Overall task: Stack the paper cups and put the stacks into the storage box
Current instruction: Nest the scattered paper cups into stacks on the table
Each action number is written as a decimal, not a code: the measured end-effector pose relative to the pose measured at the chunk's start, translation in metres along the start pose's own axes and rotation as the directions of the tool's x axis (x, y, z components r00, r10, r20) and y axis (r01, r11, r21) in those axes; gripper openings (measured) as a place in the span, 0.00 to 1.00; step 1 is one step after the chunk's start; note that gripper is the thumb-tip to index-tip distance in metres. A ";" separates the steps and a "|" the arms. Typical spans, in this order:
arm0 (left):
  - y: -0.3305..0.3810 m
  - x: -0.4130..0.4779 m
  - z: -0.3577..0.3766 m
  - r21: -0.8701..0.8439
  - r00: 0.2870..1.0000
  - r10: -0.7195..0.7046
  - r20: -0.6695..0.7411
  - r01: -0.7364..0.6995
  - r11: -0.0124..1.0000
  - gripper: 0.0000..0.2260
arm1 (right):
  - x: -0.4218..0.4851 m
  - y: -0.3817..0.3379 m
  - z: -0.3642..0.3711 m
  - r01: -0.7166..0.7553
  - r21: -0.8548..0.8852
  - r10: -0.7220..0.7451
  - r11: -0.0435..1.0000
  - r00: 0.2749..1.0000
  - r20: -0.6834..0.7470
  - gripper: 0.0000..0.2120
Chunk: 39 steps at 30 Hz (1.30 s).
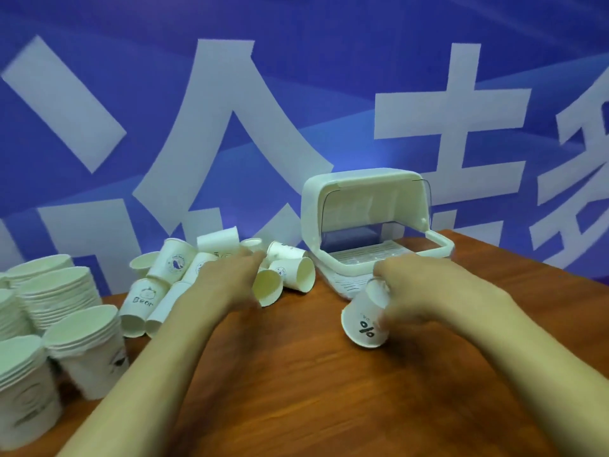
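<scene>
Brown wooden table [296,374]. Near left: nested stacks of white paper cups [75,344]. Right hand [408,291] grips a tilted white paper cup marked "%" [362,324] by its base. Left hand [227,275], fingers outstretched and blurred, lies over jumbled loose white paper cups [171,275]. Beyond: white plastic storage box [362,199], lid raised, just behind the gripped cup. Blue banner [296,61] behind.
</scene>
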<state>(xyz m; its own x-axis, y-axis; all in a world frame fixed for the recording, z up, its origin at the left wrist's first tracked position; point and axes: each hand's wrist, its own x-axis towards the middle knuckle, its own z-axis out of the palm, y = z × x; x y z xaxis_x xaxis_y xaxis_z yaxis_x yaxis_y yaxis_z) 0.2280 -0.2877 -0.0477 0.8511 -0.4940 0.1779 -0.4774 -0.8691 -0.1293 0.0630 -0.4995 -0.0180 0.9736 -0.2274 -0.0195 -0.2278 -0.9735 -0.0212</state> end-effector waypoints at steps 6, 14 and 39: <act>-0.004 0.016 0.037 0.019 0.996 0.047 -0.070 -0.046 0.999 0.29 | 0.035 -0.043 0.053 0.166 0.095 -0.125 0.982 0.932 -0.340 0.29; -0.003 0.024 0.040 0.044 0.927 0.003 -0.374 0.015 0.999 0.05 | 0.028 -0.033 0.067 0.163 0.104 -0.080 0.981 0.830 -0.552 0.27; 0.008 -0.032 -0.038 -0.064 0.951 0.274 0.146 -0.267 0.962 0.16 | 0.030 -0.029 0.076 0.288 0.203 -0.130 0.936 0.818 -0.561 0.09</act>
<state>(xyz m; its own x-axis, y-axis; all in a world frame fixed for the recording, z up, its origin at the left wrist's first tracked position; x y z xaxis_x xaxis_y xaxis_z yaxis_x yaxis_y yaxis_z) 0.1886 -0.2794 -0.0175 0.7103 -0.7038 -0.0085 -0.7003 -0.7054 -0.1097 0.0976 -0.4760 -0.0944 0.8335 -0.0734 0.5476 0.0644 -0.9715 -0.2283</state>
